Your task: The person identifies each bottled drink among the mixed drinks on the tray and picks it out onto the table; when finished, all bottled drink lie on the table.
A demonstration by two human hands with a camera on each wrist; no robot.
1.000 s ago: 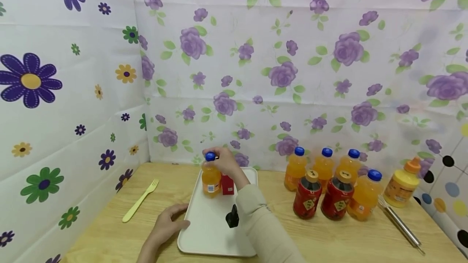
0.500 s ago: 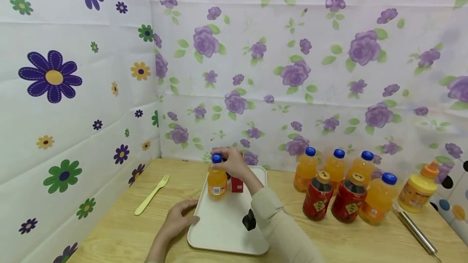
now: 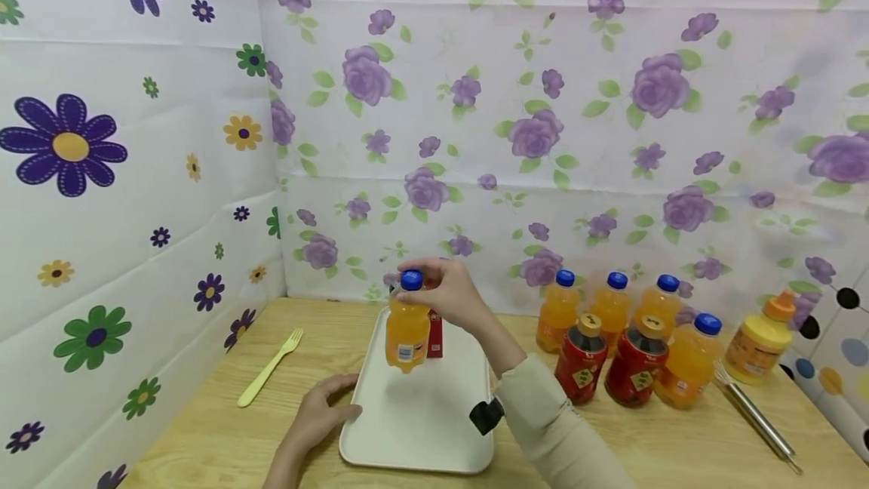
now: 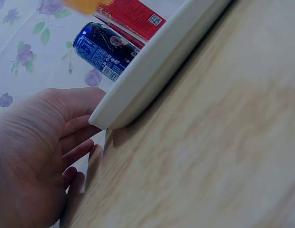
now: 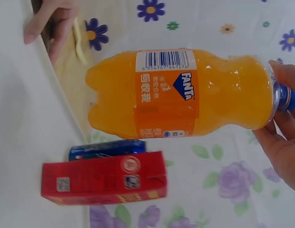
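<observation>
My right hand [image 3: 448,296] holds an orange Fanta bottle [image 3: 407,334] by the neck, just under its blue cap. The bottle hangs upright above the white tray [image 3: 414,429], its base apart from the surface in the right wrist view. Behind it stand a red carton [image 5: 104,178] and a blue can [image 4: 104,50], near the tray's far end. At the tray's left edge, my left hand [image 3: 319,413] holds the rim, thumb over it and some fingers beneath in the left wrist view.
Right of the tray stand several orange bottles [image 3: 560,312] with blue caps and two dark bottles with red labels [image 3: 581,364]. A yellow squeeze bottle [image 3: 759,338] and a whisk [image 3: 756,417] lie farther right. A yellow fork [image 3: 270,370] is on the left.
My right hand has raised the orange bottle off the tray and drawn slightly toward the right. My left hand stays at the tray's edge. The head view has shifted a little.
</observation>
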